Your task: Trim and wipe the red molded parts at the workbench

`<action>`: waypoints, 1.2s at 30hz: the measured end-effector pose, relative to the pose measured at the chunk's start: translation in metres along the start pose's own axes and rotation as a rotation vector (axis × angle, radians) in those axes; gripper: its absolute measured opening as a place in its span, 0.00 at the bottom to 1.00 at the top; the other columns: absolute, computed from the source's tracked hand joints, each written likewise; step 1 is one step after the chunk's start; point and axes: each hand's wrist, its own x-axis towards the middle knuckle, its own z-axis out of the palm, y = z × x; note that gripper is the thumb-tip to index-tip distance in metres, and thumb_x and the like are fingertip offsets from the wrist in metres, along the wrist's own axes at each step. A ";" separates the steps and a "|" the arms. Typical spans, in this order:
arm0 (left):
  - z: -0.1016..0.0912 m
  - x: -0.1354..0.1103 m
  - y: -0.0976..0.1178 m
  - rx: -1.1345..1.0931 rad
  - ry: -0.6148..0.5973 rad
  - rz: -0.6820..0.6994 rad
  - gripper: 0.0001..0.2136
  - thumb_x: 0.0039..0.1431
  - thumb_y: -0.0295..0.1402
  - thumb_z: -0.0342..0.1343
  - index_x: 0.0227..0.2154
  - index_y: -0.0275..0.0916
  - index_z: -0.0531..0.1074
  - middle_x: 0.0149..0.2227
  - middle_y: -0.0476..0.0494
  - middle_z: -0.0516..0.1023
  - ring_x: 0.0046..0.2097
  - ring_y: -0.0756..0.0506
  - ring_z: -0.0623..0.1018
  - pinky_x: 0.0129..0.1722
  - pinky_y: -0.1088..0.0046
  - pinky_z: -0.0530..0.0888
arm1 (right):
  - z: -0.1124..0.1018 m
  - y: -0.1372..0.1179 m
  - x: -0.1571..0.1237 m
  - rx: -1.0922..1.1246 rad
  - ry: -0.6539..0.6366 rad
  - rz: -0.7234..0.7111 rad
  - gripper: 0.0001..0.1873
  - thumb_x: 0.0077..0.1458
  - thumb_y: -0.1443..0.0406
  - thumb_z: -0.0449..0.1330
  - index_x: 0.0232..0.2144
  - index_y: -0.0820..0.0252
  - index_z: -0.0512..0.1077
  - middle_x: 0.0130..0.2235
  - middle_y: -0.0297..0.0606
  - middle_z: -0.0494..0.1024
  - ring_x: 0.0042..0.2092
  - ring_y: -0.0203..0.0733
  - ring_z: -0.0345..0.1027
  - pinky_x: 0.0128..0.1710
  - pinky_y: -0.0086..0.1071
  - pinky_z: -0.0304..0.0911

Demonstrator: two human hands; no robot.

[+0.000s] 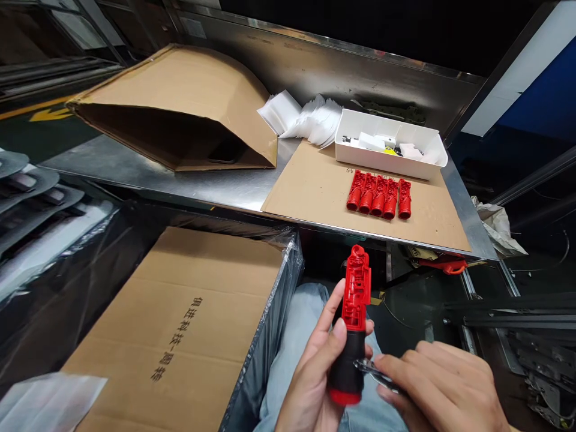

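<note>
My left hand (315, 372) grips a red and black plastic part (353, 318) upright over my lap, fingers around its black lower end. My right hand (443, 387) holds a small metal tool (373, 372) whose tip touches the black end of the part. On the steel bench above, several matching red parts (378, 196) lie side by side in a row on a cardboard sheet (315, 186).
A white tray (391, 161) of small white pieces sits behind the row, next to a pile of clear bags (306, 117). A bent cardboard box (180, 108) lies on the bench's left. A flat carton (180, 324) in a plastic-lined bin stands at my left.
</note>
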 end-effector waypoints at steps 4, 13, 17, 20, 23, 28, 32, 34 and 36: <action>0.001 -0.001 0.002 -0.033 -0.006 -0.040 0.27 0.59 0.39 0.61 0.60 0.49 0.64 0.37 0.43 0.76 0.32 0.50 0.76 0.40 0.76 0.72 | -0.013 0.008 0.000 0.127 -0.033 0.091 0.13 0.67 0.62 0.51 0.35 0.61 0.73 0.20 0.28 0.74 0.19 0.29 0.66 0.20 0.23 0.62; 0.001 -0.002 0.001 -0.045 -0.026 -0.020 0.24 0.61 0.38 0.59 0.59 0.52 0.65 0.37 0.45 0.76 0.33 0.50 0.75 0.40 0.76 0.71 | -0.001 -0.001 0.003 -0.010 0.029 0.047 0.10 0.63 0.65 0.56 0.34 0.66 0.74 0.20 0.33 0.74 0.18 0.33 0.65 0.16 0.27 0.60; 0.003 -0.003 0.000 -0.052 -0.010 -0.011 0.25 0.60 0.38 0.59 0.60 0.51 0.64 0.37 0.44 0.76 0.33 0.50 0.75 0.40 0.75 0.71 | 0.002 -0.001 0.005 -0.024 0.053 0.022 0.12 0.64 0.64 0.55 0.33 0.66 0.74 0.19 0.32 0.73 0.17 0.32 0.64 0.16 0.27 0.59; 0.002 -0.003 0.000 -0.047 -0.007 -0.008 0.26 0.60 0.38 0.60 0.60 0.51 0.64 0.38 0.44 0.76 0.33 0.50 0.75 0.40 0.74 0.72 | 0.002 -0.002 0.005 -0.030 0.049 0.021 0.12 0.64 0.64 0.55 0.33 0.66 0.74 0.19 0.31 0.73 0.17 0.32 0.63 0.15 0.28 0.58; 0.000 -0.001 -0.001 -0.033 -0.016 0.001 0.26 0.60 0.38 0.60 0.60 0.50 0.64 0.36 0.43 0.77 0.33 0.50 0.76 0.39 0.74 0.72 | 0.001 -0.004 0.005 -0.046 0.048 0.017 0.11 0.64 0.65 0.54 0.32 0.66 0.73 0.19 0.31 0.73 0.17 0.32 0.63 0.15 0.28 0.58; -0.001 0.002 -0.001 -0.010 0.006 -0.004 0.26 0.58 0.38 0.61 0.60 0.51 0.64 0.35 0.43 0.77 0.31 0.50 0.75 0.37 0.76 0.72 | -0.001 -0.005 0.006 -0.089 0.012 0.023 0.13 0.65 0.65 0.54 0.31 0.65 0.74 0.19 0.31 0.73 0.18 0.32 0.65 0.17 0.28 0.60; -0.002 0.003 -0.002 0.017 0.009 0.003 0.24 0.59 0.38 0.61 0.59 0.52 0.66 0.36 0.42 0.78 0.32 0.51 0.75 0.38 0.77 0.72 | 0.002 -0.004 0.005 -0.103 -0.008 0.001 0.13 0.65 0.66 0.54 0.31 0.65 0.75 0.19 0.31 0.72 0.18 0.32 0.65 0.18 0.28 0.60; -0.002 0.005 -0.003 0.020 0.003 -0.001 0.24 0.58 0.38 0.61 0.58 0.52 0.67 0.35 0.42 0.78 0.31 0.51 0.75 0.36 0.78 0.73 | 0.003 -0.003 0.004 -0.114 -0.008 0.002 0.13 0.64 0.66 0.54 0.31 0.66 0.76 0.19 0.31 0.72 0.18 0.33 0.64 0.18 0.29 0.58; -0.003 0.006 -0.003 0.014 -0.017 -0.006 0.24 0.59 0.37 0.61 0.58 0.52 0.67 0.34 0.42 0.78 0.30 0.51 0.76 0.35 0.79 0.73 | 0.003 -0.001 0.002 -0.089 -0.011 0.012 0.12 0.64 0.67 0.54 0.32 0.65 0.75 0.19 0.31 0.71 0.18 0.33 0.62 0.17 0.29 0.56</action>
